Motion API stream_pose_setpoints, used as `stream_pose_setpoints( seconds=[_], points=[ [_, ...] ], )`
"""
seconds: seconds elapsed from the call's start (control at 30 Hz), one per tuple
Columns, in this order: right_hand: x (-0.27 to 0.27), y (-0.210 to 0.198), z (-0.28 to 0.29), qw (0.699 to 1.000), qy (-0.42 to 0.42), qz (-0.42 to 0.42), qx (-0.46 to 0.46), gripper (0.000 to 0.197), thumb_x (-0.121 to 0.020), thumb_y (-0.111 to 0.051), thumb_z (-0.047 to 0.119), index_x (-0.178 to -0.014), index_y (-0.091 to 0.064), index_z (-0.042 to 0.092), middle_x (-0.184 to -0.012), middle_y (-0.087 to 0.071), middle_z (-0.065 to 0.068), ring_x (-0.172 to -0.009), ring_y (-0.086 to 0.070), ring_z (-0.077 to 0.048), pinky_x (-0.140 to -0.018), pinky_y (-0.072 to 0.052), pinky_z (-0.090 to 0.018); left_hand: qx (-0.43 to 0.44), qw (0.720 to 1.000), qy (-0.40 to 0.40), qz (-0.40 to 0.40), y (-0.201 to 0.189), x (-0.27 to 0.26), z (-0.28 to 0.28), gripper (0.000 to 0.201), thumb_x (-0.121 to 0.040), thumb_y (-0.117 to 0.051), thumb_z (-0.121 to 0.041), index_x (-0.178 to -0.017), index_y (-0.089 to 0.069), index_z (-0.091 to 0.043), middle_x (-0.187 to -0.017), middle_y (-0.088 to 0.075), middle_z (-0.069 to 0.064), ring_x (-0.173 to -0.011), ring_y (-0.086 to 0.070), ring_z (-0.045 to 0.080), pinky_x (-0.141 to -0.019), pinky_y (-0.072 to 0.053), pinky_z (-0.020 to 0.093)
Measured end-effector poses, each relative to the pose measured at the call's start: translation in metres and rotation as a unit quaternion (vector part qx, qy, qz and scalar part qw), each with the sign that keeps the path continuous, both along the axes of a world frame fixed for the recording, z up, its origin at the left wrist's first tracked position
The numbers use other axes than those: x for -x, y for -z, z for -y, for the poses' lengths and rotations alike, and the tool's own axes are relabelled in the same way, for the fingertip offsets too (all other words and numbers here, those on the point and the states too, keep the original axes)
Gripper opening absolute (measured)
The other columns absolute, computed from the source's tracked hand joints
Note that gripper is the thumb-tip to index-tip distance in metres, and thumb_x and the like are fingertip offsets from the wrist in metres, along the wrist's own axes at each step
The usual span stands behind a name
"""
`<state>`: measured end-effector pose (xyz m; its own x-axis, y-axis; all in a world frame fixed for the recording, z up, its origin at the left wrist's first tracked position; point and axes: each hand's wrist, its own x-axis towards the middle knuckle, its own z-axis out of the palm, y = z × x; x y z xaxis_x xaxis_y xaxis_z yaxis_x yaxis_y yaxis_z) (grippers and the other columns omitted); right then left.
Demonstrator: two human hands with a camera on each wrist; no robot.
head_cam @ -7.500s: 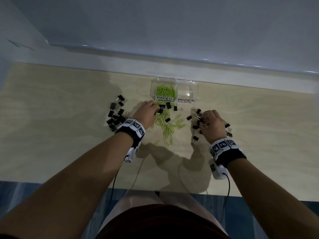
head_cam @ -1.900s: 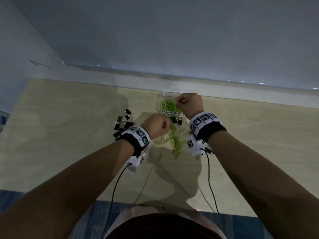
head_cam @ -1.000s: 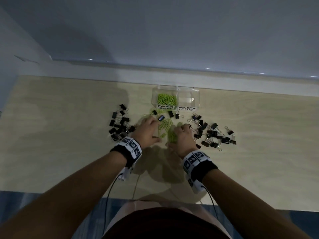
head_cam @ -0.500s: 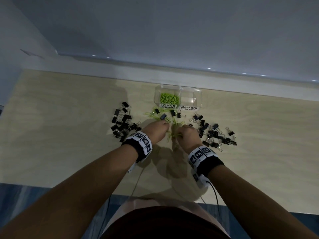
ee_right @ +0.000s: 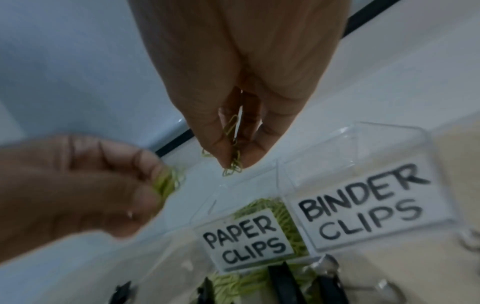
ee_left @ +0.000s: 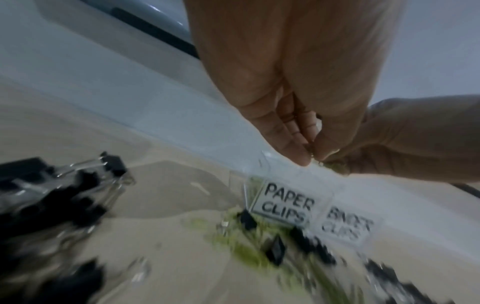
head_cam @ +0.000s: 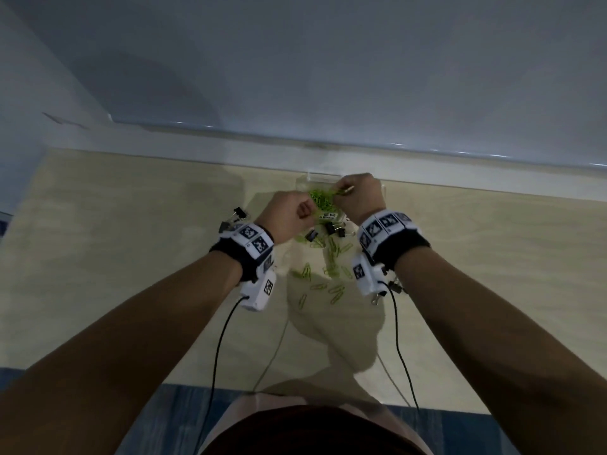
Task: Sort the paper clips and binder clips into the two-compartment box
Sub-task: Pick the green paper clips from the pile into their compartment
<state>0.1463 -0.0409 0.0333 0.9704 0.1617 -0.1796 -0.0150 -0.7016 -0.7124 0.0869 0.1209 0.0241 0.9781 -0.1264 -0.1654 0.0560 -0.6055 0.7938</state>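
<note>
The clear two-compartment box (head_cam: 316,176) stands at the table's far edge, labelled PAPER CLIPS (ee_right: 244,240) on the left and BINDER CLIPS (ee_right: 363,203) on the right. Green paper clips (head_cam: 323,201) fill the left compartment. Both hands hover over that compartment. My right hand (ee_right: 235,162) pinches a few green paper clips that hang from its fingertips. My left hand (head_cam: 310,210) grips a clump of green paper clips (ee_right: 168,183). Loose paper clips (head_cam: 331,272) and black binder clips (head_cam: 331,228) lie on the table in front of the box.
A heap of black binder clips (ee_left: 64,195) lies left of the box, partly hidden by my left wrist band in the head view. Some binder clips (head_cam: 392,287) show by my right wrist. A white ledge (head_cam: 197,152) runs right behind the box.
Both hands have risen from the loose pile on the table and moved forward over the paper clip compartment, carrying green paper clips.
</note>
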Motion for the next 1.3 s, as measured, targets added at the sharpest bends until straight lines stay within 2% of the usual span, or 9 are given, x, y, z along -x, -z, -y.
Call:
stream_pose_setpoints(
  seconds=[0.1, 0.2, 0.33, 0.5, 0.63, 0.9, 1.1, 1.2, 1.3],
  points=[
    [-0.016, 0.005, -0.009, 0.999, -0.016, -0.023, 0.030, 0.015, -0.076, -0.066, 0.005, -0.087, -0.073, 0.014, -0.090, -0.072, -0.006, -0.079, -0.066, -0.016, -0.076, -0.057, -0.028, -0.030, 0.999, -0.025, 0.035, -0.010, -0.027, -0.002, 0.009, -0.080, -0.065, -0.004, -0.088, -0.067, -0.003, -0.085, -0.068, 0.009, -0.074, -0.061, 0.016, -0.073, -0.052, 0.024],
    [-0.015, 0.010, 0.000, 0.998, -0.024, -0.028, 0.047, 0.022, -0.079, -0.064, 0.005, -0.099, -0.071, 0.013, -0.100, -0.070, -0.003, -0.082, -0.063, -0.013, -0.081, -0.051, -0.022, -0.073, 0.996, -0.015, 0.043, -0.005, -0.049, 0.003, 0.011, -0.078, -0.064, -0.004, -0.088, -0.068, -0.003, -0.085, -0.069, 0.012, -0.075, -0.062, 0.020, -0.074, -0.054, 0.031],
    [0.008, 0.017, 0.024, 0.998, -0.021, 0.040, 0.035, 0.020, -0.083, -0.057, 0.000, -0.092, -0.072, 0.009, -0.094, -0.072, -0.008, -0.079, -0.066, -0.016, -0.080, -0.056, -0.031, -0.153, 0.987, 0.047, 0.031, 0.007, -0.056, 0.014, 0.017, -0.082, -0.064, -0.009, -0.098, -0.067, -0.005, -0.098, -0.066, 0.011, -0.089, -0.062, 0.024, -0.084, -0.052, 0.036],
    [0.055, 0.049, 0.048, 0.991, -0.102, 0.016, 0.089, 0.019, -0.083, -0.055, 0.001, -0.091, -0.071, 0.008, -0.094, -0.069, -0.009, -0.081, -0.063, -0.020, -0.079, -0.056, -0.034, -0.182, 0.977, -0.025, 0.107, 0.027, -0.024, -0.002, 0.010, -0.089, -0.056, -0.015, -0.091, -0.061, -0.007, -0.095, -0.057, 0.006, -0.080, -0.052, 0.016, -0.073, -0.041, 0.022],
    [0.080, 0.070, 0.046, 0.972, -0.184, 0.042, 0.143, 0.016, -0.077, -0.055, 0.002, -0.088, -0.067, 0.003, -0.095, -0.059, -0.014, -0.086, -0.056, -0.033, -0.077, -0.052, -0.041, -0.222, 0.972, -0.061, 0.043, 0.055, 0.010, -0.024, 0.019, -0.090, -0.050, -0.012, -0.101, -0.063, -0.003, -0.104, -0.056, 0.012, -0.094, -0.052, 0.024, -0.087, -0.046, 0.037],
    [0.119, 0.082, 0.038, 0.955, -0.215, 0.093, 0.180, 0.014, -0.084, -0.061, 0.005, -0.096, -0.065, 0.000, -0.100, -0.056, -0.013, -0.087, -0.050, -0.033, -0.063, -0.054, -0.044, -0.261, 0.964, 0.044, 0.009, 0.071, 0.064, -0.007, 0.033, -0.088, -0.052, -0.004, -0.121, -0.059, -0.002, -0.120, -0.051, 0.012, -0.112, -0.044, 0.029, -0.097, -0.044, 0.042],
    [0.136, 0.071, 0.060, 0.964, -0.241, 0.055, 0.101, 0.015, -0.082, -0.060, 0.007, -0.097, -0.065, 0.005, -0.103, -0.054, -0.012, -0.089, -0.054, -0.031, -0.071, -0.054, -0.042, -0.193, 0.975, 0.105, -0.019, 0.070, 0.095, 0.002, 0.032, -0.094, -0.046, -0.020, -0.121, -0.056, -0.006, -0.124, -0.047, 0.008, -0.116, -0.042, 0.023, -0.099, -0.040, 0.037],
    [0.142, 0.061, 0.072, 0.978, -0.181, -0.015, 0.106, 0.049, -0.076, -0.071, 0.026, -0.120, -0.057, 0.010, -0.119, -0.046, -0.011, -0.108, -0.047, -0.028, -0.090, -0.049, -0.038, -0.206, 0.962, 0.175, -0.037, 0.069, 0.099, 0.000, 0.055, -0.089, -0.052, -0.005, -0.141, -0.035, -0.009, -0.136, -0.036, 0.011, -0.124, -0.035, 0.023, -0.106, -0.038, 0.036],
    [0.143, 0.053, 0.066, 0.962, -0.202, -0.072, 0.167, 0.081, -0.068, -0.078, 0.037, -0.136, -0.040, 0.014, -0.132, -0.035, -0.010, -0.121, -0.034, -0.028, -0.101, -0.039, -0.040, -0.264, 0.945, 0.182, -0.064, 0.066, 0.096, 0.005, 0.075, -0.083, -0.049, 0.008, -0.147, -0.017, -0.011, -0.142, -0.026, 0.014, -0.129, -0.028, 0.028, -0.107, -0.037, 0.036]
  ],
)
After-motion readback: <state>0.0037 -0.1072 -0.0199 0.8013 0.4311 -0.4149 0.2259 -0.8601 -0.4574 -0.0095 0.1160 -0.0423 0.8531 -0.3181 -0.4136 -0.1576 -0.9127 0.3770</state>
